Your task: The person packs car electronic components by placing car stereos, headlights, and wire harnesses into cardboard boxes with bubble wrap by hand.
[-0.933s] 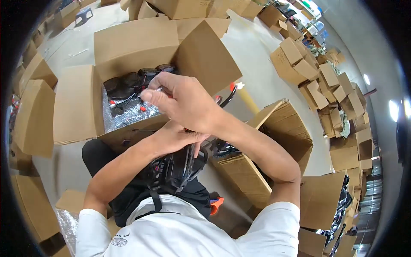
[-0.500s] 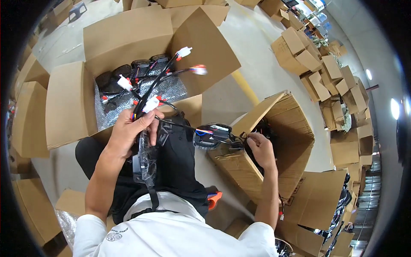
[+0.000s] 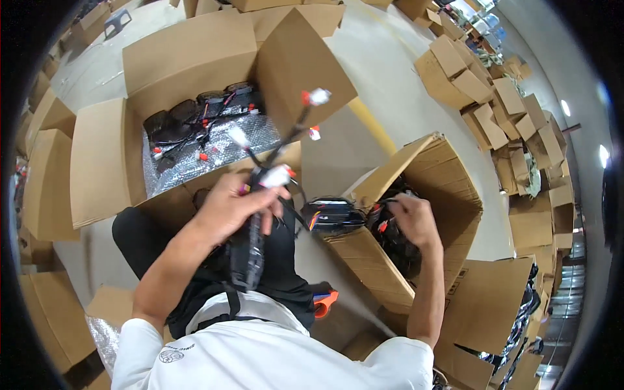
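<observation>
My left hand [image 3: 237, 205] is closed round a black wiring harness [image 3: 279, 153] whose branches end in white and red plugs, blurred by motion. Below that hand, a long black part in clear plastic wrap [image 3: 246, 260] hangs in front of my lap. A dark, rounded device [image 3: 335, 216] with coloured wires lies at the near left edge of a tilted carton [image 3: 370, 266], joined to the harness side by a black cable. My right hand [image 3: 416, 221] is at that carton's mouth with fingers curled in, beside dark wires and a red plug; what they grip is hidden.
An open carton [image 3: 97, 162] at the left holds dark devices with wires on bubble wrap [image 3: 227, 140]. Another carton [image 3: 481, 305] with black wrapped items stands at the lower right. An orange tape dispenser [image 3: 325, 303] lies on the floor by my leg. Stacked cartons [image 3: 455, 78] line the right.
My left hand has moved right with the harness, whose plugs swing rightward. The dark device has shifted right against the carton. My right hand has moved right, further over the carton's opening.
</observation>
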A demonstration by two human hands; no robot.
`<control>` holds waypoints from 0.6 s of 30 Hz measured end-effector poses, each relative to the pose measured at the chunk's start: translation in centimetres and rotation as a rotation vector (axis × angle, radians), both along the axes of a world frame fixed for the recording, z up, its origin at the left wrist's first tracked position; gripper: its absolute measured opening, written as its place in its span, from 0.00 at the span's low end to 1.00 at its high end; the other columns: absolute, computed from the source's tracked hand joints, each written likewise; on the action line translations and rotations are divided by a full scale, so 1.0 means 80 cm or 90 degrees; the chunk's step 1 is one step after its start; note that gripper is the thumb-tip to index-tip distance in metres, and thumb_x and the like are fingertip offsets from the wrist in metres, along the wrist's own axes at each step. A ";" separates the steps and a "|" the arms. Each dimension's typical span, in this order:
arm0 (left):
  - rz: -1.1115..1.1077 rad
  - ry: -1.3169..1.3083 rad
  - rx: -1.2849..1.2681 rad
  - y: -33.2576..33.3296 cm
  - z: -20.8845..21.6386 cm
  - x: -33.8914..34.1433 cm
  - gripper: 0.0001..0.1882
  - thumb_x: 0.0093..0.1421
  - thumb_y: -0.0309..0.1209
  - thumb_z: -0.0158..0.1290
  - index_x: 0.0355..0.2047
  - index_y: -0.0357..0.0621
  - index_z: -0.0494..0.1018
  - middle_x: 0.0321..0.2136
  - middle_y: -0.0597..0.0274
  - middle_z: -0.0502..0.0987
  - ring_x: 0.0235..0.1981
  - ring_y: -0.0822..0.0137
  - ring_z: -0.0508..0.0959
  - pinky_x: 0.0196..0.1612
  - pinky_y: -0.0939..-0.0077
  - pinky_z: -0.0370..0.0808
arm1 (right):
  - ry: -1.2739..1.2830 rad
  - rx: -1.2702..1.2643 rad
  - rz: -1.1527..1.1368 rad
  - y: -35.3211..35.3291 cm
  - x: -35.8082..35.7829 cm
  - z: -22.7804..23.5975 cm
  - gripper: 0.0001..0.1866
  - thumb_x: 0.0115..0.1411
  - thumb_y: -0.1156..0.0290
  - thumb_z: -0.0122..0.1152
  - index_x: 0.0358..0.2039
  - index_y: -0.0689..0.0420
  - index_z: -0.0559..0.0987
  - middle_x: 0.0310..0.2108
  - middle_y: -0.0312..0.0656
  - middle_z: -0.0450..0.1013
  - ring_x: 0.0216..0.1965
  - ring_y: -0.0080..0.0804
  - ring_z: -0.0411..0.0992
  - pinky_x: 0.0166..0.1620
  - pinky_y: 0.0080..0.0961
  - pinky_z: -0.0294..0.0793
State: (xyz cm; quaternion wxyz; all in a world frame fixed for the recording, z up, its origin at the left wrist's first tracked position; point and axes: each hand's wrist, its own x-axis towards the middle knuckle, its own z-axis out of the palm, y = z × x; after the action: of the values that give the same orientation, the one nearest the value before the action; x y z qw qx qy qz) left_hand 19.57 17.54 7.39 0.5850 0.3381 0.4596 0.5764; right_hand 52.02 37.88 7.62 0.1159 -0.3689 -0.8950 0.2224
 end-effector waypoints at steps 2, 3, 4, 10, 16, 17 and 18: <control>-0.070 0.013 0.019 0.017 -0.009 0.027 0.12 0.66 0.31 0.52 0.42 0.32 0.76 0.26 0.59 0.79 0.19 0.72 0.77 0.24 0.81 0.74 | -0.036 -0.064 0.149 -0.029 -0.031 -0.006 0.04 0.58 0.77 0.59 0.31 0.64 0.79 0.22 0.50 0.71 0.22 0.34 0.69 0.29 0.29 0.70; -0.094 0.020 0.022 0.024 -0.011 0.040 0.12 0.66 0.31 0.52 0.42 0.32 0.77 0.26 0.60 0.79 0.19 0.73 0.78 0.24 0.82 0.74 | -0.002 -0.100 0.241 -0.044 -0.038 -0.013 0.04 0.57 0.77 0.59 0.30 0.64 0.79 0.21 0.50 0.70 0.23 0.34 0.69 0.30 0.29 0.70; -0.105 0.037 0.030 0.029 -0.014 0.048 0.12 0.66 0.30 0.52 0.42 0.32 0.77 0.26 0.61 0.79 0.20 0.74 0.78 0.24 0.82 0.74 | -0.002 -0.100 0.243 -0.043 -0.038 -0.008 0.04 0.57 0.77 0.59 0.30 0.64 0.79 0.21 0.50 0.70 0.23 0.34 0.69 0.30 0.29 0.70; -0.049 0.029 -0.018 -0.004 -0.011 0.021 0.12 0.66 0.30 0.52 0.43 0.34 0.76 0.27 0.59 0.79 0.19 0.72 0.78 0.25 0.80 0.73 | 0.629 -0.314 -0.278 -0.004 0.008 0.000 0.10 0.68 0.69 0.53 0.40 0.64 0.76 0.16 0.29 0.59 0.17 0.17 0.53 0.21 0.20 0.51; 0.139 -0.008 0.071 -0.081 0.029 -0.032 0.14 0.67 0.31 0.50 0.42 0.30 0.75 0.25 0.51 0.79 0.17 0.69 0.77 0.26 0.78 0.73 | 0.342 -0.168 -0.480 0.010 0.118 -0.053 0.14 0.66 0.65 0.58 0.40 0.65 0.77 0.21 0.38 0.70 0.22 0.25 0.66 0.27 0.22 0.65; 0.176 -0.015 0.106 -0.093 0.038 -0.038 0.14 0.67 0.31 0.49 0.41 0.29 0.74 0.23 0.50 0.79 0.17 0.68 0.77 0.27 0.76 0.74 | 0.082 0.184 -0.366 -0.015 0.117 -0.059 0.16 0.65 0.64 0.58 0.42 0.66 0.77 0.28 0.43 0.73 0.29 0.31 0.70 0.33 0.24 0.69; 0.184 -0.072 0.114 -0.102 0.044 -0.044 0.13 0.68 0.31 0.48 0.40 0.30 0.73 0.17 0.51 0.76 0.16 0.65 0.77 0.32 0.72 0.75 | -0.174 0.525 -0.227 -0.035 0.105 -0.062 0.18 0.64 0.63 0.59 0.43 0.67 0.77 0.35 0.48 0.76 0.35 0.37 0.74 0.39 0.27 0.73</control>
State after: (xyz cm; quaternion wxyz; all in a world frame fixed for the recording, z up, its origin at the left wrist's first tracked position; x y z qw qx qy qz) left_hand 16.05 9.38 10.89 0.4883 0.2864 0.4168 0.7112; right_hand 60.39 35.05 2.68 0.1700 -0.4657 -0.8385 -0.2261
